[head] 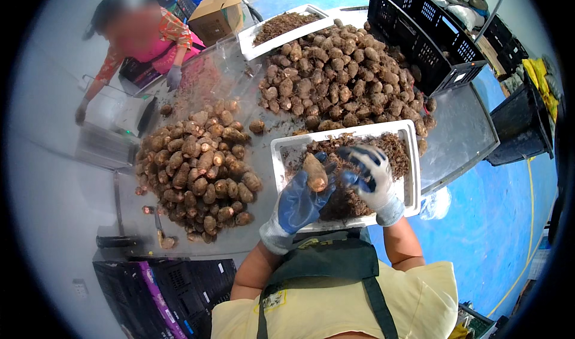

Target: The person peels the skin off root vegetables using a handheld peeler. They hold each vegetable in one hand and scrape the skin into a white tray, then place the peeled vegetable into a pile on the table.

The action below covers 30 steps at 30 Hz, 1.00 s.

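Observation:
My left hand (298, 204), in a white glove with a blue coated palm, holds a brown taro corm (316, 173) with a pale cut end toward me. My right hand (370, 177), gloved the same way, is beside it with fingers spread and curved; I see nothing in it. Both hands are over a white foam box (415, 173) with brown fibrous peelings (350, 204) in it. On the left lies a heap of cleaner taro corms (197, 168), and beyond the box a larger heap of hairy ones (337, 74).
A co-worker (143, 38) stands across the metal table (251, 159) at the upper left. A second foam box (247, 47) with peelings and a black plastic crate (426, 38) stand at the far side. A knife (158, 224) lies left of the cleaner heap; a black bin (516, 119) stands right.

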Motion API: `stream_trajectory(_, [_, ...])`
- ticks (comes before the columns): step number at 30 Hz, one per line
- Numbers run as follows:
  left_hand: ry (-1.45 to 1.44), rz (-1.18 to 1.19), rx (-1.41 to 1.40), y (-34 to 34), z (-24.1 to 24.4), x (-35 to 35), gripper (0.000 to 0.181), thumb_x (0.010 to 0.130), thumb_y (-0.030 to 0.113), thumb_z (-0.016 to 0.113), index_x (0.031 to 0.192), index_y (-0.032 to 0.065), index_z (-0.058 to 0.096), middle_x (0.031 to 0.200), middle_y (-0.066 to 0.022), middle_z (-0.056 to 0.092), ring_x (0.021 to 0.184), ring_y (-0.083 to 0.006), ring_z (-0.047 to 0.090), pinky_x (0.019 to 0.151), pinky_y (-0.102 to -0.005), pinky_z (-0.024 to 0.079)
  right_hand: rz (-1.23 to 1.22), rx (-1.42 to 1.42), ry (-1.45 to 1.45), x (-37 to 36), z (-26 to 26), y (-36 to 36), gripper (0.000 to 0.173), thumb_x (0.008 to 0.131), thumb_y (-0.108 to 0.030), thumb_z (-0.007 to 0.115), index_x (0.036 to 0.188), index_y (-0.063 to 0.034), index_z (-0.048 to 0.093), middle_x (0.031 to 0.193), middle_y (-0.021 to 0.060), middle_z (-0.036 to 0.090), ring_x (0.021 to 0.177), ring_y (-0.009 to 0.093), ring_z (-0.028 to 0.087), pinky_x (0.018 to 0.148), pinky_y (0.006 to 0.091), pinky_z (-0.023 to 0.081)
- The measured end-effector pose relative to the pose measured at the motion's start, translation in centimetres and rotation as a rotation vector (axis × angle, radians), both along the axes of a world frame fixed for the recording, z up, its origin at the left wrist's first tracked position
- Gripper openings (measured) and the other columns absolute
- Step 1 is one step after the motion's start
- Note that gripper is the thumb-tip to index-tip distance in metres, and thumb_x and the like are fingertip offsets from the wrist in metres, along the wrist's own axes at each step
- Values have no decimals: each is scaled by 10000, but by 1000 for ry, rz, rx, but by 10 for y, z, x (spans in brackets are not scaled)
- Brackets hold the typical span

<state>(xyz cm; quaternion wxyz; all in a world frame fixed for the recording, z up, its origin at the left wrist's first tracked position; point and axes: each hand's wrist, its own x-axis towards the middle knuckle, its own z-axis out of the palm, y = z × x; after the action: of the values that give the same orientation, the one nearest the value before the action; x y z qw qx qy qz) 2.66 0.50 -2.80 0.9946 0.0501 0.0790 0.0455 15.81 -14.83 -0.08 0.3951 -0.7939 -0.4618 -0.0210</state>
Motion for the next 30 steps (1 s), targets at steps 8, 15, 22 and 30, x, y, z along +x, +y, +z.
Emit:
stream_trajectory(8, [-122,46,312,-2,-2,-4,499,927,216,528,1349,24,344,1285,-152,475,1177,-254,479,983,-388,436,193,112,-201,-16,16,12,529,675,-247,679,1191,-191,580,1191,70,552,1109,331,494,941,488,385])
stream_trajectory(15, [6,13,256,-4,6,-10,433,963,194,462,1342,10,362,1214,-109,508,1090,-186,524,938,-339,453,338,135,-301,-2,7,5,384,660,-229,683,1027,-143,610,1107,98,569,1067,326,519,899,497,408])
stream_trajectory(22, [11,10,461,-3,-1,-9,467,952,150,476,1375,19,328,1263,-112,474,1094,-200,521,948,-342,449,-161,67,12,9,5,4,535,578,-313,772,1021,-101,558,1075,124,550,1033,349,503,937,497,361])
stream_trajectory(30, [187,141,764,-4,12,-6,487,928,111,519,1367,10,335,1303,-116,463,1135,-201,506,969,-340,439,296,-254,-316,-11,31,9,439,646,-308,680,1003,-73,578,1024,135,560,988,338,533,913,474,400])
